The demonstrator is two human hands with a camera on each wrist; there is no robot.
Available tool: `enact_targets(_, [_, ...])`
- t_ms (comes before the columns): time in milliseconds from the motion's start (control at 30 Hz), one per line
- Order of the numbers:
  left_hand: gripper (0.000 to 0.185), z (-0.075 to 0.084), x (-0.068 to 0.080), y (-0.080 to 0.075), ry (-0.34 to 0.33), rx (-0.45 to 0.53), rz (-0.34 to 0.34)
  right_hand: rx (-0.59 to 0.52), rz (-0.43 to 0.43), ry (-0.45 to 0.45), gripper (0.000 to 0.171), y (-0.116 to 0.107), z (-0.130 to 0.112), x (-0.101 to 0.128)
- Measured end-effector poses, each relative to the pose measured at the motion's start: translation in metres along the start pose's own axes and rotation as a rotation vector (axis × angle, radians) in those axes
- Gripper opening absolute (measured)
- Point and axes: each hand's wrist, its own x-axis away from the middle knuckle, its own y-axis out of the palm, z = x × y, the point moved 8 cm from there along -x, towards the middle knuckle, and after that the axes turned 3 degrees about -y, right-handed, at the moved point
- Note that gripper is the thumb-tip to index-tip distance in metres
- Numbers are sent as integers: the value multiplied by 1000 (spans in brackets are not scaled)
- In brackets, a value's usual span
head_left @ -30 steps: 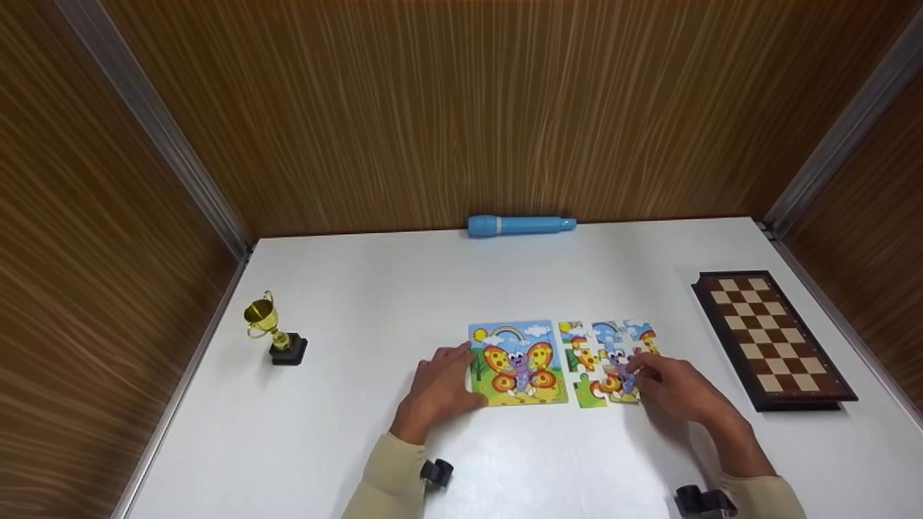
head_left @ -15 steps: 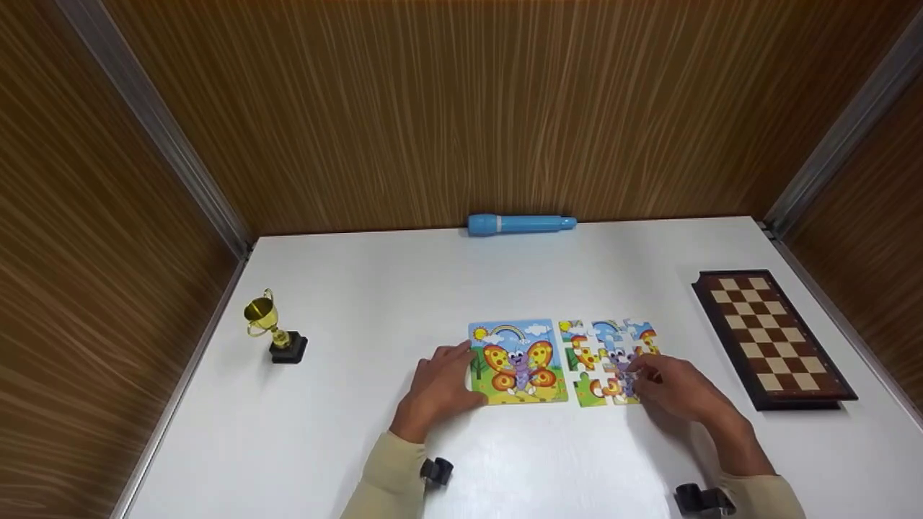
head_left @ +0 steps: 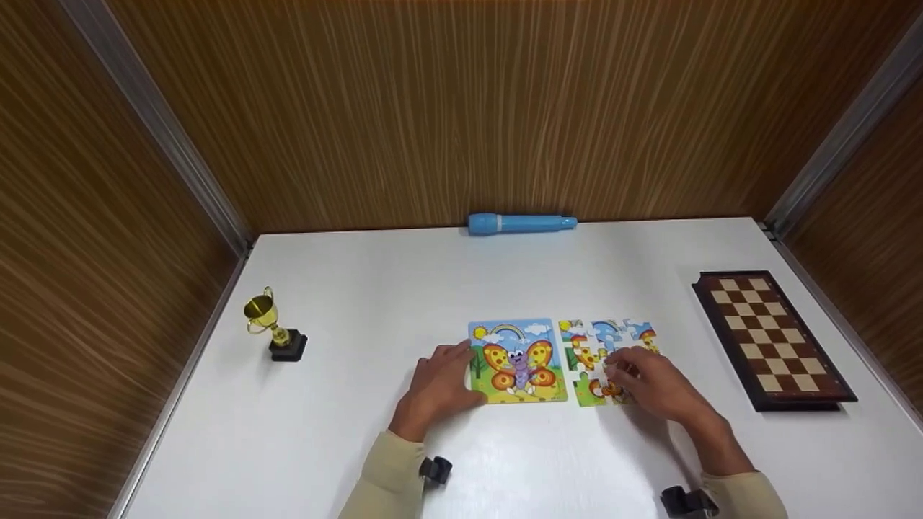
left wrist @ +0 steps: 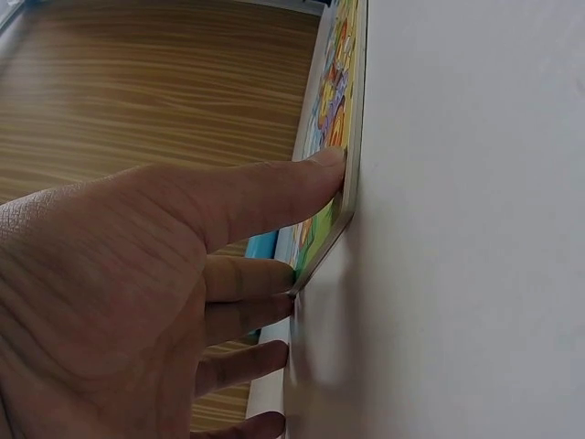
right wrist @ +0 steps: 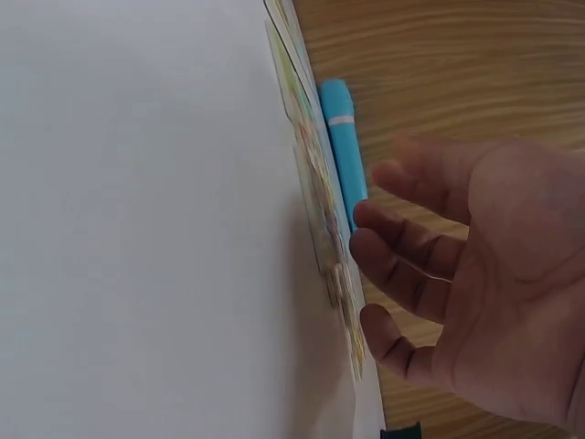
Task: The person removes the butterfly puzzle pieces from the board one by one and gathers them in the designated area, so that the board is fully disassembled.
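A square butterfly picture board (head_left: pixel 520 369) lies flat in the middle of the head view. My left hand (head_left: pixel 441 383) rests at its left side. In the left wrist view the thumb (left wrist: pixel 283 194) touches one edge near a corner, and the index fingertip meets the adjoining edge. To the right of the board lie jigsaw pieces (head_left: pixel 583 353) with the same picture, partly joined. Over their lower right part is my right hand (head_left: pixel 657 382), its loosely bent fingertips close above the middle pieces and hiding some. The right wrist view shows nothing between these fingers (right wrist: pixel 402 274).
A blue microphone-shaped thing (head_left: pixel 523 224) lies along the back wall. On the left stands a small gold trophy cup (head_left: pixel 262 313) with a black base. At the right lies a chessboard (head_left: pixel 775 335). Wood-grain panels (head_left: pixel 461 108) enclose the white table (head_left: pixel 360 288).
My right hand has moved left across the jigsaw pieces, covering the middle ones and uncovering part of the right side. The left hand and the picture board stay in place.
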Motion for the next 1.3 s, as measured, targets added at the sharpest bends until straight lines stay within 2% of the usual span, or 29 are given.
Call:
enact_targets(200, [77, -1, 0, 0, -3, -5, -5, 6, -30, -106, 17, 16, -23, -8])
enact_targets(600, [75, 1, -2, -2, 6, -22, 5, 68, -58, -196, 26, 34, -60, -20])
enact_targets(900, [79, 1, 1, 2, -16, -29, -29, 162, -91, -191, 38, 55, -74, -26])
enact_targets(1167, [79, 2, 2, 0, -9, -18, -28, 215, -67, -232, 36, 61, -83, -27])
enact_targets(1300, [78, 3, 2, 0, -8, -20, -29, 207, -60, -234, 33, 61, -83, -28])
